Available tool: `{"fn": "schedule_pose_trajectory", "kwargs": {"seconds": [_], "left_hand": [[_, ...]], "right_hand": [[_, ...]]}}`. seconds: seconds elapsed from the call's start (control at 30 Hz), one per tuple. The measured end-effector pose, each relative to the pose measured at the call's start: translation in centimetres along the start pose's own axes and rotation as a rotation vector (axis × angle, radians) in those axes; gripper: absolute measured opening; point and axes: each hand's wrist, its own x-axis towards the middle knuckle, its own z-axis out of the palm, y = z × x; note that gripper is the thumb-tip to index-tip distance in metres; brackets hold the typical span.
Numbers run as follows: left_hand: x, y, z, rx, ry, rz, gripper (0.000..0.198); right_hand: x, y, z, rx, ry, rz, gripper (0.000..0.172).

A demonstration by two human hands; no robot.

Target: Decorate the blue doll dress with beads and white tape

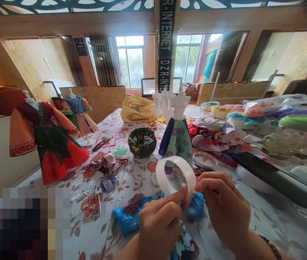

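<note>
A wide white ring that looks like a roll of tape (188,175) stands upright above the table, in front of a small mannequin (179,106) in a green and navy skirt. My left hand (160,220) is closed on the lower rim of the roll. At its right side the fingertips of my right hand (225,207) are pinched together against the tape's edge; the exact contact is partly hidden. Under my hands lies a shiny blue patterned cloth piece (127,218) with a dark flower and beads, partly covered by the left hand.
A dark woven basket (142,142) stands mid-table. Dressed mannequins (50,133) are at left, with scissors (101,143) and fabric scraps (106,160) nearby. On the right are a fabric pile (218,139), a long black object (278,178) and a green-lidded jar (299,122).
</note>
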Motion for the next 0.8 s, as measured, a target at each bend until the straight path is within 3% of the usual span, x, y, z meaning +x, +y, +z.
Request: {"fn": "schedule_pose_trajectory", "kwargs": {"seconds": [0.23,0.8], "left_hand": [[0.32,0.19,0.17,-0.043,0.039,-0.004,0.033],[0.20,0.31,0.07,-0.012,0.015,-0.020,0.031]], "right_hand": [[-0.10,0.42,-0.23,-0.030,-0.012,-0.146,0.021],[-0.33,0.67,-0.30,0.020,-0.059,-0.183,0.024]]}}
